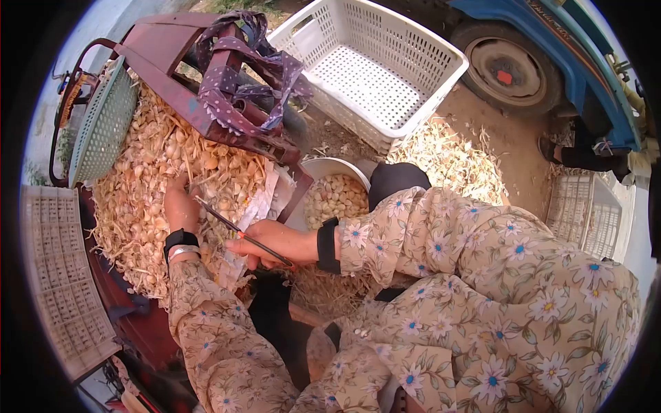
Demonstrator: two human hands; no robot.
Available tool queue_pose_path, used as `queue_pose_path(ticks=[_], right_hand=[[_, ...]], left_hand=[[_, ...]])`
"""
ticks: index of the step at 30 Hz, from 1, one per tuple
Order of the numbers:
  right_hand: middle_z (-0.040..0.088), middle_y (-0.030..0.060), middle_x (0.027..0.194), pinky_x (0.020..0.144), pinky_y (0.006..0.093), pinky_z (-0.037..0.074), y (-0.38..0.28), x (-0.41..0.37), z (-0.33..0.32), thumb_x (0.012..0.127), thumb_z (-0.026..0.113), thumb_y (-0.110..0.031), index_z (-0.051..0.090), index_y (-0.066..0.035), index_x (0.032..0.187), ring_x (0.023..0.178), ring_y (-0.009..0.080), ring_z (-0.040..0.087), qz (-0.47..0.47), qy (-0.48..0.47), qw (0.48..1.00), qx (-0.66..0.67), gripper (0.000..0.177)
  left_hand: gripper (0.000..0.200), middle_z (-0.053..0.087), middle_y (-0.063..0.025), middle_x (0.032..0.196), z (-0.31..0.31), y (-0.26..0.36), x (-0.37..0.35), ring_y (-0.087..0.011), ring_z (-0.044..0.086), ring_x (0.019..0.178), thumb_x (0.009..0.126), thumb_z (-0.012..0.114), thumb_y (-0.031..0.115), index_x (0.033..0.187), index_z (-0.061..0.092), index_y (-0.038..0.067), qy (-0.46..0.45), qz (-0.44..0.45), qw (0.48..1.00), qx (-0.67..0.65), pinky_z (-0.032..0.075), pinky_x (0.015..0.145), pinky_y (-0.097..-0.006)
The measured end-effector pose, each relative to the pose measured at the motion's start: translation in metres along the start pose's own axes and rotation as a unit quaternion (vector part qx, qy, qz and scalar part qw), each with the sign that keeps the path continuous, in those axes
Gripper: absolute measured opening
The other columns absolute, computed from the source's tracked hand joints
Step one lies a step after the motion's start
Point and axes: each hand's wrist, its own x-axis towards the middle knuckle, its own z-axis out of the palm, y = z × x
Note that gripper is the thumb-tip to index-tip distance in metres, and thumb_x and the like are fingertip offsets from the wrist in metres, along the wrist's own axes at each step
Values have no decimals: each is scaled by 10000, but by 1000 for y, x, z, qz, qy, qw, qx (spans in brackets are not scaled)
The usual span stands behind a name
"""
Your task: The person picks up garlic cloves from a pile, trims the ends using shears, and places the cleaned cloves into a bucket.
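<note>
A large heap of garlic bulbs with dry stalks (148, 234) lies on the left. My left hand (181, 206) reaches into the heap, and its fingers are mostly hidden among the bulbs, so I cannot see what they hold. My right hand (275, 241) is closed around a pair of scissors (224, 221) with long dark blades pointing up and left toward my left hand. Under the right forearm's far side stands a white bucket (323, 164) holding many loose garlic bulbs (336, 198). A whitish sheet (275, 196) hangs at the heap's right edge.
Beyond the bucket stands a white perforated crate (385, 127). A dark red metal frame (172, 51) with a dotted cloth (231, 82) borders the heap. A green basket (103, 131) leans at left. Husks (458, 162) cover the ground near a blue vehicle's wheel (506, 69).
</note>
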Motion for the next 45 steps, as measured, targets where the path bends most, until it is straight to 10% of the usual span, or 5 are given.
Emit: queue_pose_path(ticks=[9,31,35,39,45], right_hand=[[552,45,601,388,220,329,-8,8,-6,828,528,-523,553,-18,729,425,77,435,-28,44,999,3,515],[551,34,573,435,216,352,10,9,-1,814,608,-400,621,-10,789,467,71,467,10,-122,991,-54,390],[543,15,576,434,204,343,8,11,-4,822,612,-365,617,-22,821,464,62,454,-12,-104,989,-104,343],[578,19,636,435,201,350,-20,13,-20,819,610,-383,610,-41,792,473,57,458,-87,-27,989,-116,343],[605,36,670,434,211,366,-34,15,-36,817,605,-344,600,-13,762,476,62,469,-118,110,983,-86,336]], left_hand=[[279,582,-101,841,-18,7,-19,-267,563,784,770,580,22,1047,566,-7,43,-49,993,-99,446,719,-333],[262,590,-74,962,-38,68,-244,-146,581,797,865,548,124,1107,488,45,-31,-305,528,-792,492,731,-335],[236,598,-59,946,-27,70,-256,-145,579,768,853,561,86,1079,511,39,-49,-346,611,-711,478,690,-303],[186,604,-96,891,-11,55,-266,-201,592,800,769,614,48,951,585,26,-285,-44,945,-156,461,702,-275],[173,594,-116,822,-5,77,-226,-190,574,642,750,619,17,922,599,11,-137,-82,954,-255,455,620,-266]])
